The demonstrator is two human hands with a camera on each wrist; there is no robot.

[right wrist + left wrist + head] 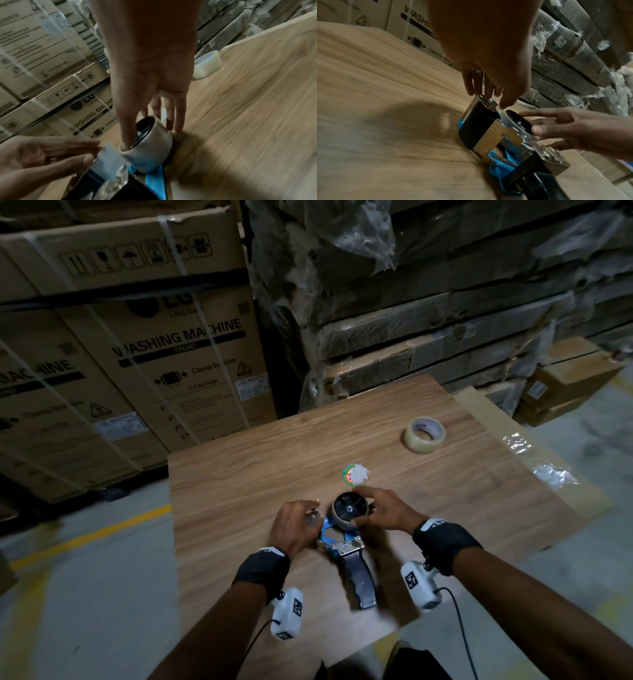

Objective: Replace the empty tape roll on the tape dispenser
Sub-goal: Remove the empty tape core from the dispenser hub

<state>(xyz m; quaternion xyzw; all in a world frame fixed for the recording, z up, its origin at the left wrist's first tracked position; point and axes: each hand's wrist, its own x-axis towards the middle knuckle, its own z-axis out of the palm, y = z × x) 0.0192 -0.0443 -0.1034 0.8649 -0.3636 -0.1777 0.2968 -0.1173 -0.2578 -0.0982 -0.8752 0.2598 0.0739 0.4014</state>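
Left of the grip, the left hand [297, 525] touches the tape dispenser [346, 546] at its cutter end, fingers loosely extended. The right hand [380, 513] pinches the empty tape roll [147, 145], thumb on the near rim, fingers behind; its axis points up, so it likely lifts off. Far right and beyond waits the fresh tape roll [425, 434], clear, full, flat on the table [239, 474].
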